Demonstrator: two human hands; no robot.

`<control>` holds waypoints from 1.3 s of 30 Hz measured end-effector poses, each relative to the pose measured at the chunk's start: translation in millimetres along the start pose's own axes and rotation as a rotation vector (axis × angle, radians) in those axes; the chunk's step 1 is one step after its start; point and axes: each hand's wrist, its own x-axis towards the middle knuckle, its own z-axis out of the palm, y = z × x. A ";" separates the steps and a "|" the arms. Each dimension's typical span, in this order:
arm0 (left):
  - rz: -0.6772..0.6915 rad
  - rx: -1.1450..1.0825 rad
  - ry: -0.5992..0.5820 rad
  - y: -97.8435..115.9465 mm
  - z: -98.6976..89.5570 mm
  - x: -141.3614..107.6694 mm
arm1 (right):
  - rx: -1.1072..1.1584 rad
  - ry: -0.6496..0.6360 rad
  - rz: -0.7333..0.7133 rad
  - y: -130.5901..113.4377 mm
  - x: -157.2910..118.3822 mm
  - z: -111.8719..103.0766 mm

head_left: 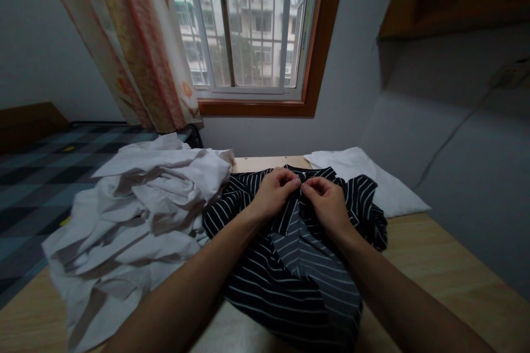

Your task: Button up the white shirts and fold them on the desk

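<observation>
A black shirt with thin white stripes (273, 298) lies spread on the wooden table, its collar toward the window and its front partly open, showing a greyer inner side. At the collar, my left hand (276, 190) pinches the shirt's edge between thumb and forefinger. Just to its right, my right hand (327, 204) pinches the other edge in the same way. The fingertips of both hands nearly meet. Whatever small part lies between the fingertips is too small to make out.
Crumpled white cloth (153, 198) is heaped at the left of the table (439, 265). A folded white cloth (368, 176) lies at the back right. Beyond are a checked bed (25, 187), a curtain (141, 38), a window and a wall shelf (455, 5) at upper right.
</observation>
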 end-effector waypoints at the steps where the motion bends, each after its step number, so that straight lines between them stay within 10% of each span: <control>1: 0.019 0.020 0.005 1.1 2.0 -0.8 | 0.018 0.002 0.007 0.6 -0.7 0.9; 12: 0.195 0.130 0.065 -5.6 9.2 -6.5 | 0.438 -0.091 0.220 5.2 -1.4 11.2; 17: 0.063 -0.100 0.002 -19.6 8.5 0.0 | 0.474 0.050 0.259 11.0 2.9 9.1; 23: -0.071 0.022 0.877 -34.4 -42.5 23.9 | 0.380 0.735 0.121 19.9 44.5 -43.3; 26: -0.016 0.148 1.019 -35.3 -58.7 29.0 | 0.074 0.869 -0.110 15.5 59.0 -71.5; 28: 0.046 0.315 0.826 -39.2 -55.2 25.8 | -0.226 0.702 -0.260 13.6 59.5 -79.5; 34: -0.097 0.913 -0.076 -82.1 -16.8 0.1 | -0.916 -0.591 -0.136 31.6 26.4 -51.4; 39: -0.095 0.973 -0.129 -97.9 -12.5 -1.5 | -1.137 -0.585 -0.188 46.1 -1.6 -9.1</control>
